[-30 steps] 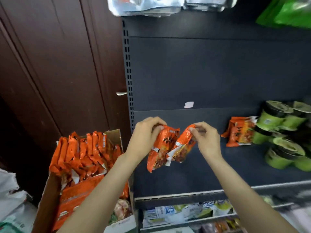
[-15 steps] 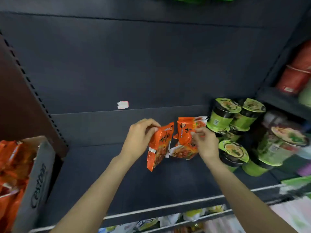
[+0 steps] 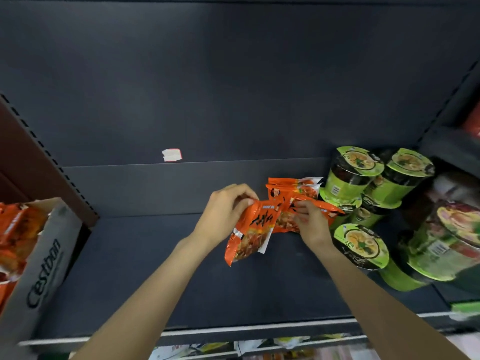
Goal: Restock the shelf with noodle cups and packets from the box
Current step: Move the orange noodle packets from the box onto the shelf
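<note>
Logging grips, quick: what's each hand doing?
Left hand: closed on an orange packet.
Right hand: closed on another packet.

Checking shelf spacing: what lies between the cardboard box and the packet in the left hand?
Only bare dark shelf between the box and the left hand's packet, per the head view.

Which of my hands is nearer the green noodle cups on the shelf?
Right. Your right hand sits just beside the green noodle cups, holding an orange packet; your left hand is farther left, holding another.
</note>
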`<action>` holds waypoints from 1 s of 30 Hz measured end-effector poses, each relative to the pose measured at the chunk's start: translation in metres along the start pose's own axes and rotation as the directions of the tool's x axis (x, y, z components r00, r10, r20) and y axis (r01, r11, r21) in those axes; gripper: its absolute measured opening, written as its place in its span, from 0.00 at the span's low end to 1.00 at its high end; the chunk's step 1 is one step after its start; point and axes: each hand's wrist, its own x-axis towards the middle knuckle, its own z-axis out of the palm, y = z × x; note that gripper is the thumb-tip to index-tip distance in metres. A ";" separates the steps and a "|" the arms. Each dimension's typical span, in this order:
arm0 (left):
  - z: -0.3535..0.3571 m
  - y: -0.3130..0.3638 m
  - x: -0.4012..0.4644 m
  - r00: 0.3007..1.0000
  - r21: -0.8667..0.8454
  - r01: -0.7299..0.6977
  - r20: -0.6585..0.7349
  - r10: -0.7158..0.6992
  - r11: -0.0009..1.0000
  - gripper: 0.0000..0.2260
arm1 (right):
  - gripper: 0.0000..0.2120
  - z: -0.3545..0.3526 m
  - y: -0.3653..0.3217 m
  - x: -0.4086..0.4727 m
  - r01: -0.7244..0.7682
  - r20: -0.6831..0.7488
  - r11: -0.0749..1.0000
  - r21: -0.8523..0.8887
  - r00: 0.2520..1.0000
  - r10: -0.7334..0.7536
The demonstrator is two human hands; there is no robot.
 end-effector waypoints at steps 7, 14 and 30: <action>0.009 -0.004 0.002 0.999 -0.015 0.024 0.039 -0.024 1.000 0.07 | 0.21 -0.015 0.012 0.013 0.060 -0.024 0.958 -0.280 0.997 -0.069; 0.030 -0.015 0.006 0.986 -0.148 0.157 0.076 -0.147 0.976 0.08 | 0.21 -0.022 0.017 0.019 0.112 0.103 0.956 -0.271 0.991 -0.087; 0.096 -0.023 0.041 0.968 -0.369 0.249 0.123 -0.219 0.895 0.11 | 0.13 -0.047 0.025 0.015 0.199 0.118 0.839 -0.507 0.980 -0.162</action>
